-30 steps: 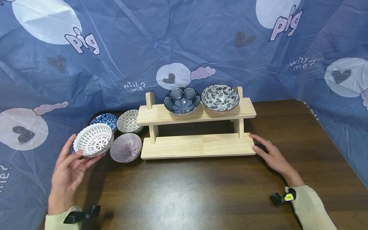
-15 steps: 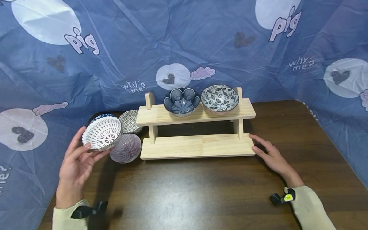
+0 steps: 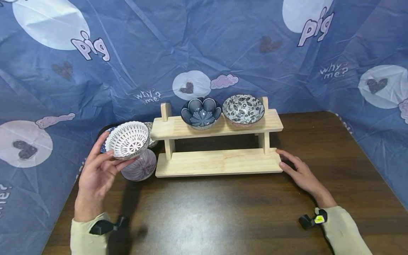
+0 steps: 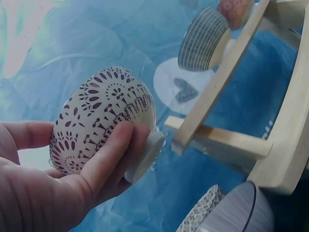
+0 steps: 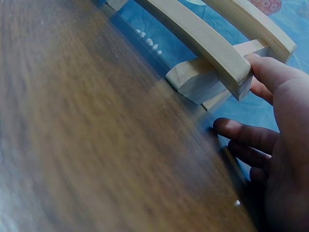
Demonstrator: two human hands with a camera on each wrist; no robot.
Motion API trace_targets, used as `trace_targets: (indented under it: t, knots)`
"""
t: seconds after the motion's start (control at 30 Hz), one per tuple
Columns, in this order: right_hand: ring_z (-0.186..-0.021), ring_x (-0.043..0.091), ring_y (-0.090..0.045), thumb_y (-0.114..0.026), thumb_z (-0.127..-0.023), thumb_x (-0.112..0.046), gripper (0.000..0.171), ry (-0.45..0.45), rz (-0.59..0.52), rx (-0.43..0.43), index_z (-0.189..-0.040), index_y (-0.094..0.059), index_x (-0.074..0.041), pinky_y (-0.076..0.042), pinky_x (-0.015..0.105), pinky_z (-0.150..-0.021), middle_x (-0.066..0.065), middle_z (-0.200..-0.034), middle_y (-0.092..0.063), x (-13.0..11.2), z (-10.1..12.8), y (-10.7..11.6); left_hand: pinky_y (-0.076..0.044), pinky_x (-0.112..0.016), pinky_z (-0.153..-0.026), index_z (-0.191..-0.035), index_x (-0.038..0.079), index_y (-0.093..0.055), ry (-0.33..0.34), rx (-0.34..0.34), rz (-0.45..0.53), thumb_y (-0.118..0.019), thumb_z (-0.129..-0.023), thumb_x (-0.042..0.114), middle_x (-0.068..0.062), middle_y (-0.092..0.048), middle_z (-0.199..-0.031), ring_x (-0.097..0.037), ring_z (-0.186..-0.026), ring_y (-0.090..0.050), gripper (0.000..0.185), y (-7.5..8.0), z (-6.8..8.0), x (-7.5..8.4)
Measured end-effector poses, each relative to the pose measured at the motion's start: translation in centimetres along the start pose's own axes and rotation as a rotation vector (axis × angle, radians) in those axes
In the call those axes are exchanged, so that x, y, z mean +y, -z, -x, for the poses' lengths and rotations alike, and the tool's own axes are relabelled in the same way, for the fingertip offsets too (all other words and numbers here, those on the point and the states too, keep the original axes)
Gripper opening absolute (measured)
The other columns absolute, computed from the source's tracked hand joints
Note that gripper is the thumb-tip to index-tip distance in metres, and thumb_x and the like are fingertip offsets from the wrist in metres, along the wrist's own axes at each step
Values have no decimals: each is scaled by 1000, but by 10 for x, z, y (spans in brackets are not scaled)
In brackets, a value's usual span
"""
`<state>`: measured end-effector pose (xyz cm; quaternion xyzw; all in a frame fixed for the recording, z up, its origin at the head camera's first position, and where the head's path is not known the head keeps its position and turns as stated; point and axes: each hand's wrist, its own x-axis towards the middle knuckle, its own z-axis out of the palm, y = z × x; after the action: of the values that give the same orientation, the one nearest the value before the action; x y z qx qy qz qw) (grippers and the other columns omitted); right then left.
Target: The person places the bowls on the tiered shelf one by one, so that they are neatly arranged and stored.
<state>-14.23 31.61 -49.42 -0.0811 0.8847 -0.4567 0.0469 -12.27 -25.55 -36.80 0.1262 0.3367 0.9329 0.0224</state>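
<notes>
A white bowl with a grey lattice pattern inside [image 3: 127, 140] is held up at the left by my left hand [image 3: 98, 173], thumb and fingers around its side. In the left wrist view, the dark petal print on the bowl's outside [image 4: 96, 113] faces the camera. It overlaps a blue-patterned bowl [image 3: 103, 146], a grey-patterned bowl [image 3: 153, 136] and a purple-striped bowl [image 3: 141, 167]. My right hand [image 3: 301, 175] touches the right end of the two-tier wooden shelf's lower board [image 3: 220, 162]. In the right wrist view, its thumb [image 5: 263, 67] rests at the board end, other fingers loosely extended.
On the shelf's upper board [image 3: 172, 128] stand a navy petal-patterned bowl [image 3: 202, 114] and a black-and-white leaf-patterned bowl [image 3: 243, 109]. A blue printed cloth [image 3: 143, 53] hangs behind the brown wooden table [image 3: 204, 212].
My left hand has carried the white bowl rightward and a little up, now in front of the blue and grey bowls. The right hand stays at the shelf end.
</notes>
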Motion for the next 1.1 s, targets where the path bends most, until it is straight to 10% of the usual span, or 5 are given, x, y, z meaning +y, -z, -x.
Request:
trace_targets:
  t: [1.1]
  knots:
    - [-136, 41, -41, -51, -105, -31, 51, 39, 25, 23, -152, -42, -14, -31, 67, -108, 20, -156, -42, 1, 0, -2, -63, -46, -84, -156, 22, -24, 118, 234, -223, -35, -101, -6, -13, -7, -164, -25, -105, -71, 62, -45, -47, -40]
